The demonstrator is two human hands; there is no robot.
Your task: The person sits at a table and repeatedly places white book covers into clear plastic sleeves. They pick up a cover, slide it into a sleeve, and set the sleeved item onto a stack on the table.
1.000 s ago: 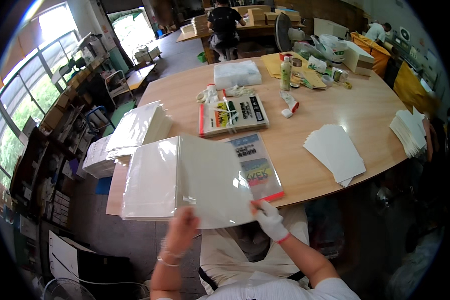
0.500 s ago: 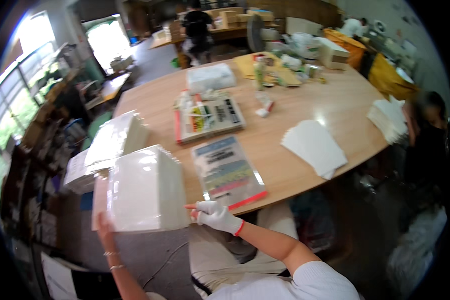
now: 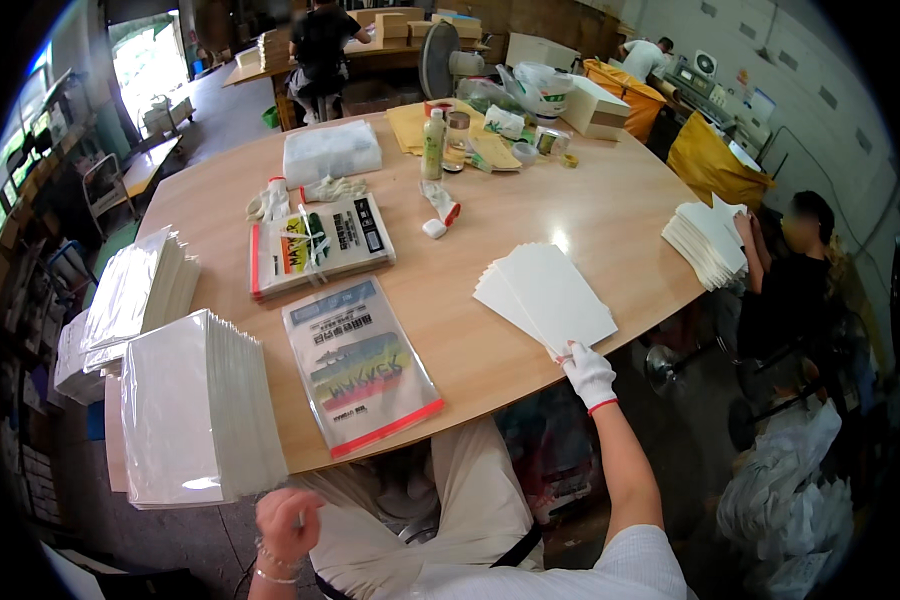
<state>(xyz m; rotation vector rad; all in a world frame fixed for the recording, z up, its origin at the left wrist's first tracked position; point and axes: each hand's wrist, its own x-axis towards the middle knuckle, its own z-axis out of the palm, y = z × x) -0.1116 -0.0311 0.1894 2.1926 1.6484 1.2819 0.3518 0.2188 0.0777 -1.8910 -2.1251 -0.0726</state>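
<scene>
My right hand [image 3: 590,376], in a white glove with bare fingertips and a red cuff, pinches the near corner of a fanned stack of white sheets [image 3: 550,292] lying on the table. Over my lap, just off the table edge, my bare left hand [image 3: 288,522] is curled closed, with nothing showing in it. Close to it at the left edge stands a tall pile of white pads with a glossy clear cover [image 3: 175,410]. Between my hands lies a flat, printed clear sleeve [image 3: 362,365] with a red strip along its near edge.
Behind the sleeve sits a bound printed stack [image 3: 330,245] with loose gloves [image 3: 335,190] by it. Another glossy pile [image 3: 135,290] stands far left. A spray bottle [image 3: 433,145] and jars are at the back. A seated co-worker [image 3: 795,260] handles white sheets [image 3: 705,245] at right.
My right hand has gone from beside the glossy pile to the fanned white sheets and taken their corner. My left hand has come off the pile, back toward my lap. The view has swung right.
</scene>
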